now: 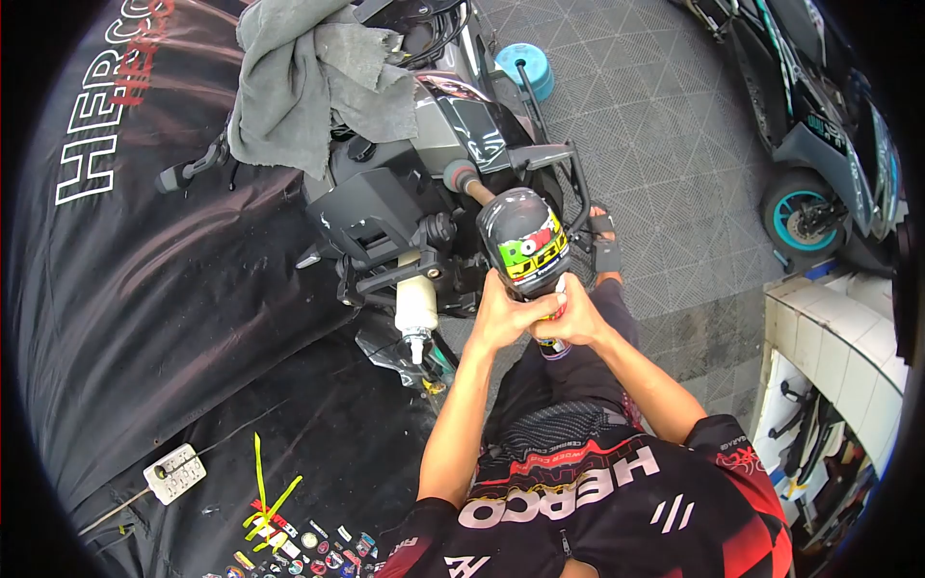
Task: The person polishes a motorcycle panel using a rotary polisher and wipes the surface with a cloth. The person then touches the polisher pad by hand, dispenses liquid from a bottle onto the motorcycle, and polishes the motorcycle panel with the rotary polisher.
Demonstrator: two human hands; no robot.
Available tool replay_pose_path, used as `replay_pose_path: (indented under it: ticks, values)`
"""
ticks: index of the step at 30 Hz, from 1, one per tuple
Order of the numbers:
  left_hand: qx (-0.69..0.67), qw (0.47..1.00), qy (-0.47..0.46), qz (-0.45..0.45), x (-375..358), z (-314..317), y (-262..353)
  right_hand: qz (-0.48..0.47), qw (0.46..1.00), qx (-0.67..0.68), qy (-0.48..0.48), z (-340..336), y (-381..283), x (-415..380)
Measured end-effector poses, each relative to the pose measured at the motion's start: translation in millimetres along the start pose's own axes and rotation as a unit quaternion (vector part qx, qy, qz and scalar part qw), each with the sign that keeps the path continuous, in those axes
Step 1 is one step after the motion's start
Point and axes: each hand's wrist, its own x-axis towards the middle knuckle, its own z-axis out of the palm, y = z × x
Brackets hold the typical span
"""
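My left hand and my right hand are side by side in front of my body, fingers wrapped round the lower part of a black rounded tool with green, red and yellow stickers. My thumbs meet on its near side. A brownish shaft with a reddish round end shows just beyond the tool, beside the motorcycle. Left of my left hand, a cream bottle with a clear nozzle sits against the motorcycle. My palms hide most of the tool's grip.
A grey cloth drapes over the motorcycle. A blue round container stands on the grey tiled floor. Another motorcycle and a white shelf unit are at right. A power strip lies on black sheeting at left.
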Motion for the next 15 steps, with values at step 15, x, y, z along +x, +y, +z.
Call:
replay_pose_path:
  ticks: [15]
  values:
    - [-0.001, 1.000, 0.026, -0.006, 8.1, 18.4, 10.0, -0.018, 0.999, -0.002, -0.030, -17.6, -14.3, 1.5]
